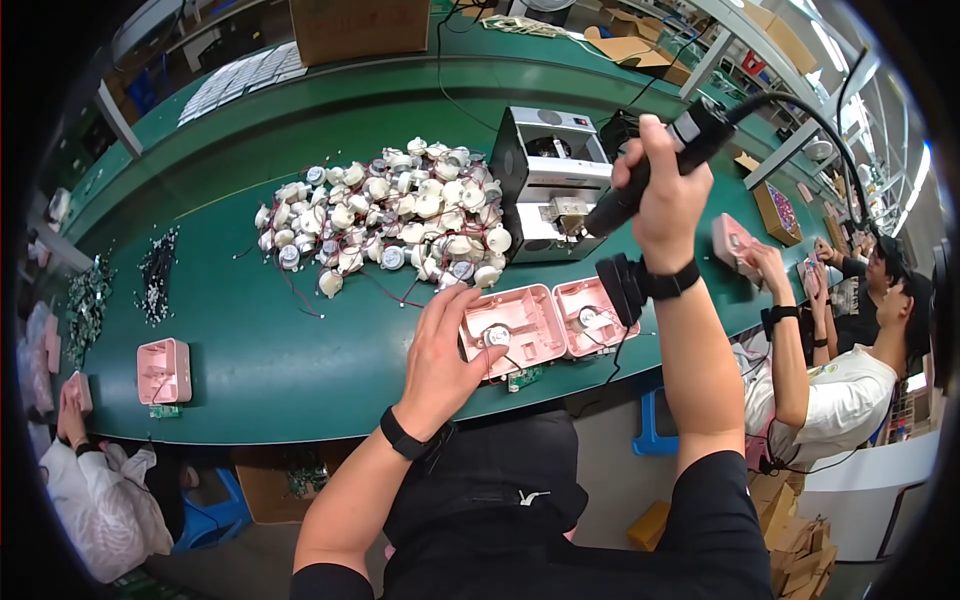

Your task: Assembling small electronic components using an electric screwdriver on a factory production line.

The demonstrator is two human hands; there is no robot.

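My left hand [438, 350] lies spread on 1 pink shell [535, 335]; my right hand [668, 200] grips a black screwdriver [612, 208], seemingly at the grey machine [550, 184].

On the workbench [280, 385], two casing shells [543, 322] lie side by side at the near edge. Farther back, left, spreads a heap of wired parts [400, 212]; a machine [550, 178] stands right of it.

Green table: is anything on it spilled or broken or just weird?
Nothing looks clearly spilled or broken. The oddest bit is the jumbled heap of white round parts: wires poke out every way, and a few trail onto the green table. Also, a green circuit board sits outside the open pink case, not in it.
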